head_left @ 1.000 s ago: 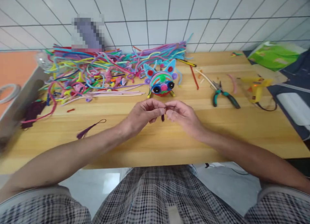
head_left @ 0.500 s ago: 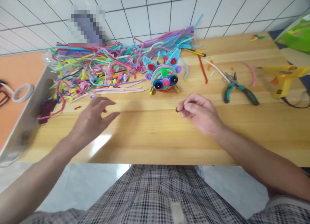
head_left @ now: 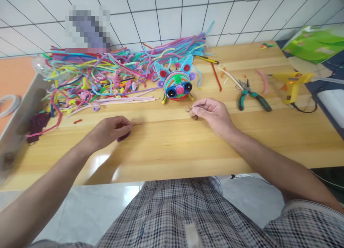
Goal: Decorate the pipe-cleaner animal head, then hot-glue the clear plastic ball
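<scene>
My left hand (head_left: 107, 131) is closed in a pinch above the table. A small dark purple piece (head_left: 124, 136) shows under its fingers, and a thin dark strand pokes out past the fingertips. To the right, my right hand (head_left: 212, 113) pinches a few thin dark strands (head_left: 189, 108) that fan out leftward from the fingertips. A small brown bit hangs just below them; its kind is too small to make out. Behind my hands stands a round cat-like figure (head_left: 177, 78) of coiled pipe cleaners, with blue ears, black eyes and a pink nose. Neither hand touches it.
Loose pipe cleaners (head_left: 88, 72) are heaped at the back left. Green-handled pliers (head_left: 252, 97), a yellow glue gun (head_left: 291, 85) with a cord, and a pencil (head_left: 206, 59) lie to the right. A dark purple scrap (head_left: 39, 124) is near the left edge.
My left hand has closed from an open pose, and a dark purple piece now shows in it. The strands in my right hand have become visible. The whole view has shifted slightly.
</scene>
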The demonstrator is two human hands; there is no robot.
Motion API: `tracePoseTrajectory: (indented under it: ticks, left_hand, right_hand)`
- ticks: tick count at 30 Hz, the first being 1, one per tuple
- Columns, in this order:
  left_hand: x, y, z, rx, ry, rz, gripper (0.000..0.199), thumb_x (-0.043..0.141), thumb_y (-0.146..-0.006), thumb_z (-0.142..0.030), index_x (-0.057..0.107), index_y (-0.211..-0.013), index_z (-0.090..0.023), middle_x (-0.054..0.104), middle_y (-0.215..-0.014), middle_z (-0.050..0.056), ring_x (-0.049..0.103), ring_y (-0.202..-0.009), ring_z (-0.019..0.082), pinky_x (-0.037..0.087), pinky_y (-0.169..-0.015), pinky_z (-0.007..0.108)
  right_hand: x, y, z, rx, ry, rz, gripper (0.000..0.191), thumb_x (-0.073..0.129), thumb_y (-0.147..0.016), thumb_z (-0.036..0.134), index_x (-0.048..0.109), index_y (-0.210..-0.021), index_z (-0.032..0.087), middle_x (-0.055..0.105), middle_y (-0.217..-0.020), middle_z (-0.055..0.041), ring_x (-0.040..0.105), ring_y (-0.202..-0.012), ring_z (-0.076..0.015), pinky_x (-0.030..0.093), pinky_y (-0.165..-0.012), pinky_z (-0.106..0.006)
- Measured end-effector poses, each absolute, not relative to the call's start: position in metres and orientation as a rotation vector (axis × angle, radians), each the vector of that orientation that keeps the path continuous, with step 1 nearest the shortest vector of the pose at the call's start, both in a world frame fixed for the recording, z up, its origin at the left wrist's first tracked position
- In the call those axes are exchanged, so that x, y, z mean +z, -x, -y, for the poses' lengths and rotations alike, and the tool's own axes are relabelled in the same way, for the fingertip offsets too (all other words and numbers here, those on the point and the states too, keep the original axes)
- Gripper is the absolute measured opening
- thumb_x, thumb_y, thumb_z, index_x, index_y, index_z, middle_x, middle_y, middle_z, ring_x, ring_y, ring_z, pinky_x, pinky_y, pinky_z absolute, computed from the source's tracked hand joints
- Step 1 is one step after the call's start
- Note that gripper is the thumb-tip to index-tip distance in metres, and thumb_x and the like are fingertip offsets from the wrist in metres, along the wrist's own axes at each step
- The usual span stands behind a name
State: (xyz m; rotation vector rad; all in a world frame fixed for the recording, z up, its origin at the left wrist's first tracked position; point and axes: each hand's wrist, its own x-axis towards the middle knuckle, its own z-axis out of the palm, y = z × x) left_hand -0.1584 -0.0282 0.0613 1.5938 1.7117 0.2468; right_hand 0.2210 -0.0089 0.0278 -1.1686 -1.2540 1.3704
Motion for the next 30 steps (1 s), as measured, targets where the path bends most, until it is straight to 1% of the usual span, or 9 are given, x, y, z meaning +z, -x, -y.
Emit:
tracePoseTrajectory:
  ticks: [3,7,9,12,14,18,22,25,30]
  left_hand:
    - [0.056,0.113,0.016,0.485,-1.614,-1.488,0.034,0.075,-0.084,-0.053,0.071,-0.089,-0.019,0.072,-0.074,0.002,0.060,-0.068,0.016,0.045,-0.067,0.027]
    - [0.054,0.055,0.011,0.699,-1.694,-1.268,0.038,0.083,-0.082,-0.050,0.073,-0.102,-0.019,0.066,-0.072,-0.001,0.056,-0.063,0.013,0.040,-0.057,0.023]
    - [0.053,0.034,0.013,0.698,-1.644,-1.135,0.039,0.083,-0.085,-0.049,0.071,-0.105,-0.019,0.066,-0.076,-0.001,0.054,-0.058,0.011,0.038,-0.052,0.022]
    - [0.051,0.011,0.015,0.670,-1.514,-0.978,0.055,0.087,-0.082,-0.045,0.064,-0.124,-0.019,0.070,-0.094,0.001,0.057,-0.057,0.009,0.043,-0.050,0.021]
    - [0.051,0.000,0.013,0.668,-1.531,-0.950,0.062,0.090,-0.078,-0.041,0.063,-0.130,-0.020,0.068,-0.097,0.000,0.056,-0.059,0.008,0.044,-0.051,0.020]
    - [0.053,-0.009,0.007,0.591,-1.646,-0.874,0.016,0.074,-0.093,-0.033,0.072,-0.098,-0.018,0.059,-0.069,-0.004,0.049,-0.052,0.008,0.038,-0.048,0.019]
    - [0.051,-0.010,0.000,0.494,-1.622,-0.894,0.018,0.067,-0.098,-0.033,0.068,-0.086,-0.019,0.048,-0.055,-0.008,0.049,-0.038,0.008,0.034,-0.039,0.019]
    - [0.046,-0.011,-0.004,0.437,-1.535,-0.908,0.018,0.070,-0.096,-0.035,0.067,-0.086,-0.020,0.050,-0.057,-0.008,0.048,-0.032,0.009,0.035,-0.032,0.020]
    - [0.039,-0.012,-0.006,0.434,-1.405,-0.905,0.018,0.075,-0.093,-0.034,0.068,-0.083,-0.020,0.052,-0.059,-0.007,0.044,-0.033,0.007,0.037,-0.030,0.020]
  right_hand:
    - [0.034,-0.227,0.008,1.258,1.258,1.424,0.021,0.084,-0.085,0.042,0.078,-0.093,0.023,0.080,-0.083,-0.0025,0.064,-0.066,-0.0146,0.047,-0.058,-0.029]
    - [0.045,-0.236,0.015,0.766,1.336,1.792,0.003,0.077,-0.089,0.027,0.080,-0.089,0.026,0.083,-0.090,-0.0040,0.072,-0.086,-0.0234,0.055,-0.086,-0.042]
    - [0.048,-0.238,0.020,0.556,1.325,1.902,0.006,0.077,-0.089,0.023,0.080,-0.090,0.028,0.084,-0.091,-0.0042,0.073,-0.093,-0.0271,0.053,-0.100,-0.050]
    - [0.052,-0.236,0.028,0.494,1.299,1.951,0.007,0.077,-0.090,0.023,0.080,-0.093,0.029,0.083,-0.092,-0.0044,0.073,-0.095,-0.0284,0.051,-0.105,-0.052]
    - [0.053,-0.234,0.031,0.532,1.288,1.946,0.007,0.075,-0.092,0.024,0.080,-0.095,0.028,0.083,-0.093,-0.0049,0.073,-0.096,-0.0284,0.052,-0.103,-0.050]
    - [0.053,-0.233,0.035,0.568,1.299,1.963,0.010,0.074,-0.094,0.026,0.081,-0.100,0.029,0.083,-0.096,-0.0048,0.074,-0.098,-0.0281,0.053,-0.100,-0.048]
    - [0.052,-0.242,0.036,0.511,1.317,2.008,0.013,0.071,-0.096,0.029,0.082,-0.103,0.029,0.083,-0.095,-0.0048,0.075,-0.099,-0.0279,0.054,-0.099,-0.047]
    - [0.053,-0.245,0.037,0.514,1.367,2.004,0.016,0.069,-0.096,0.028,0.082,-0.105,0.028,0.083,-0.097,-0.0052,0.076,-0.100,-0.0280,0.054,-0.099,-0.047]
    - [0.054,-0.236,0.038,0.792,1.369,1.971,0.024,0.068,-0.095,0.027,0.080,-0.116,0.027,0.085,-0.110,-0.0037,0.078,-0.102,-0.0251,0.058,-0.094,-0.041]
